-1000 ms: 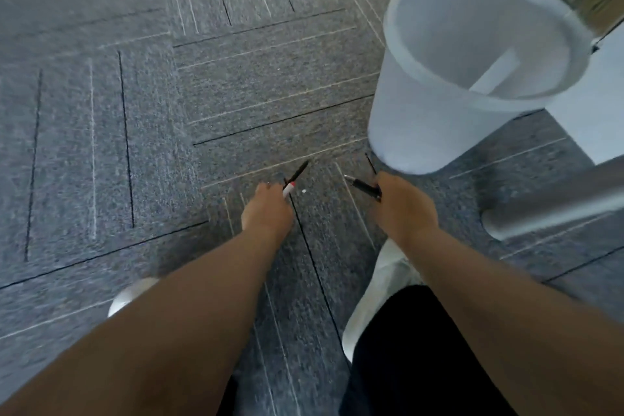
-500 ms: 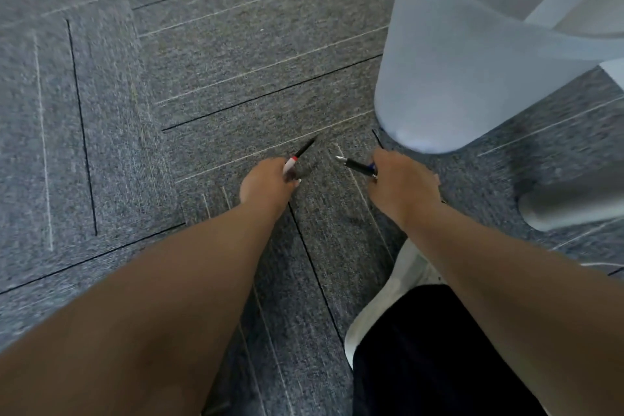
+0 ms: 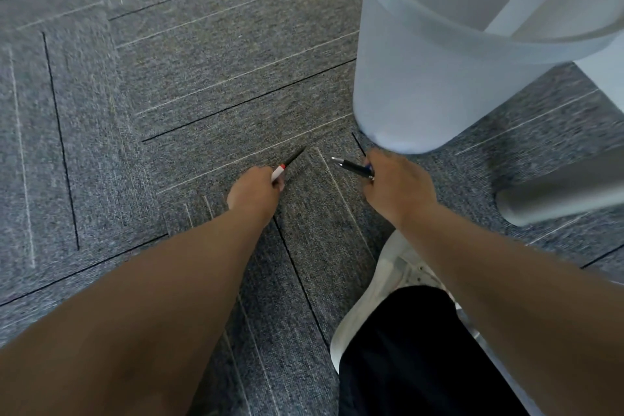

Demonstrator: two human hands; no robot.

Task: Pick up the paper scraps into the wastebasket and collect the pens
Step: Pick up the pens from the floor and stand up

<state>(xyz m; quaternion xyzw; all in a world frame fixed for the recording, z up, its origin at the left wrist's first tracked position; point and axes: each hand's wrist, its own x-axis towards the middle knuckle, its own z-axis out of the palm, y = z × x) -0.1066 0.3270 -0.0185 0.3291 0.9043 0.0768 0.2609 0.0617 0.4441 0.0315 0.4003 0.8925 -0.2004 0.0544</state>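
Note:
My left hand (image 3: 254, 194) grips a pen with a white body, a red band and a black tip (image 3: 287, 164); its tip points up and right over the carpet. A dark pen with a silver tip (image 3: 351, 167) sticks out leftward from my right hand (image 3: 393, 186), which grips it just below the base of the wastebasket. Whether the thin black line above that hand is another pen, I cannot tell. The pale translucent wastebasket (image 3: 422, 78) stands upright at the upper right, a light strip showing inside it. No paper scraps show on the floor.
Grey carpet tiles with black and white lines cover the floor. A grey metal leg (image 3: 557, 192) lies at the right. A white panel (image 3: 604, 74) stands behind the wastebasket. My white shoe (image 3: 395, 277) and dark trouser leg are at the lower right.
The view has dropped and closed in, so the wastebasket looms larger at the top right. Both hands keep their pens and sit slightly lower toward the floor.

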